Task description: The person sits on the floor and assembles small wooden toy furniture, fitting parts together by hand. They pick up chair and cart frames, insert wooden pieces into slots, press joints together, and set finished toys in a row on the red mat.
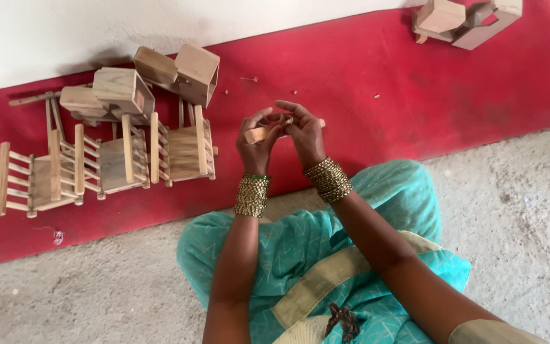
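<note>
My left hand [256, 143] and my right hand [303, 134] meet in front of me, both pinching a small pale wooden stick piece [257, 134]. The piece lies across my fingers, and its far end pokes out past the right hand. Both wrists carry stacks of beaded bangles. My arms rest above my lap, which is covered in turquoise cloth [364, 255].
To the left, several small wooden slatted chairs [106, 162] lie on a red mat [377, 83], with wooden box-shaped pieces [160, 79] behind them. More wooden parts [466, 19] lie at the top right. Tiny wood bits dot the mat. Grey concrete floor [517, 210] lies nearer.
</note>
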`<control>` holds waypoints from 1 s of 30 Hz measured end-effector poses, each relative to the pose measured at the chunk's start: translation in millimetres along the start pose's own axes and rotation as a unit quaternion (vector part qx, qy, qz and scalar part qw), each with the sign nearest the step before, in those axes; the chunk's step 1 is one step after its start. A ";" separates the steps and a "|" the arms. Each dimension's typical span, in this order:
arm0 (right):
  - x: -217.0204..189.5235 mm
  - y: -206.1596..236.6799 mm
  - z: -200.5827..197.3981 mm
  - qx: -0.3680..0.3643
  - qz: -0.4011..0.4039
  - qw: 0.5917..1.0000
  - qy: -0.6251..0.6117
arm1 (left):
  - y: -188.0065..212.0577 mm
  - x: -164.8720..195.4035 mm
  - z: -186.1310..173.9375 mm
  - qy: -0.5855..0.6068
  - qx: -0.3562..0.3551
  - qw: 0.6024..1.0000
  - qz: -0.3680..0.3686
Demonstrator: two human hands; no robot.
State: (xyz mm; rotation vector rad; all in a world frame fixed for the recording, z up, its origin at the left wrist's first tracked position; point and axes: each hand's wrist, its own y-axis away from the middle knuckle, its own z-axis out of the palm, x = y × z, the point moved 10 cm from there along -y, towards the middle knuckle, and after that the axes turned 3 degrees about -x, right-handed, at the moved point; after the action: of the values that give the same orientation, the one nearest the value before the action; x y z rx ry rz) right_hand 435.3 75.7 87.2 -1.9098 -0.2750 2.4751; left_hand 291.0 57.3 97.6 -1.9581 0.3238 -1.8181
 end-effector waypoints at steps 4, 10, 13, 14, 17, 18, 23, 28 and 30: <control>-10.2 4.9 5.0 -0.017 -0.016 1.000 0.004 | 1.4 6.0 -5.5 -0.051 0.041 0.998 0.016; -0.3 1.7 0.0 -0.019 0.025 0.999 -0.040 | 4.2 -46.6 -14.1 0.018 0.088 0.991 -0.104; 7.1 -6.7 -10.3 0.004 0.028 0.999 -0.020 | 1.3 -50.5 -10.2 0.014 0.064 0.994 -0.087; 8.9 -10.1 -15.6 0.013 0.023 1.000 -0.011 | 0.8 -52.6 -8.0 0.058 0.058 0.992 -0.094; 8.2 -19.2 -44.1 0.081 -0.016 0.994 0.078 | 0.2 -50.7 -8.1 0.164 0.076 0.978 -0.107; 6.9 -21.0 -55.6 0.110 -0.034 0.986 0.118 | 1.3 -48.3 -14.6 0.180 0.105 0.972 -0.104; 38.1 -18.4 -102.7 0.217 0.029 0.952 0.213 | 9.8 -56.3 -27.6 0.267 0.161 0.936 -0.162; 59.6 -15.2 -90.6 0.249 0.081 0.913 0.313 | 15.0 -65.2 -30.9 0.263 0.171 0.936 -0.161; 88.1 -0.4 -72.9 0.276 0.139 0.940 0.144 | 17.7 -70.0 -29.9 0.254 0.175 0.936 -0.169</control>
State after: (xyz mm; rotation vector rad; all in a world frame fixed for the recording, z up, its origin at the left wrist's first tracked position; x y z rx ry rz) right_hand 482.3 95.5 -15.1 -2.0947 0.6608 2.0390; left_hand 256.4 69.2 28.6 -1.3391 -0.1934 -2.4005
